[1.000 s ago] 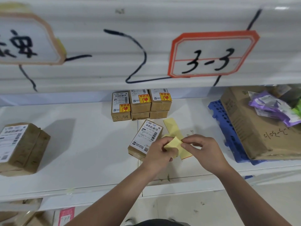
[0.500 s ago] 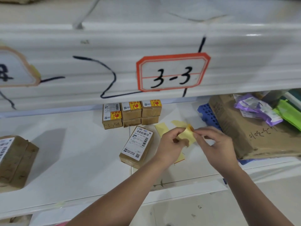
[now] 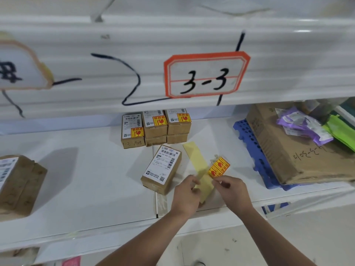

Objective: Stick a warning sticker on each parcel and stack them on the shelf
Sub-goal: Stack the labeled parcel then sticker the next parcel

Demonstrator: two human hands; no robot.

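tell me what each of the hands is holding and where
Right hand pinches the warning sticker by its lower corner; left hand grips the yellow backing strip near its lower end.

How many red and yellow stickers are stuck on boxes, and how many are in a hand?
Stuck-on stickers: 3
Loose sticker in the right hand: 1
Total: 4
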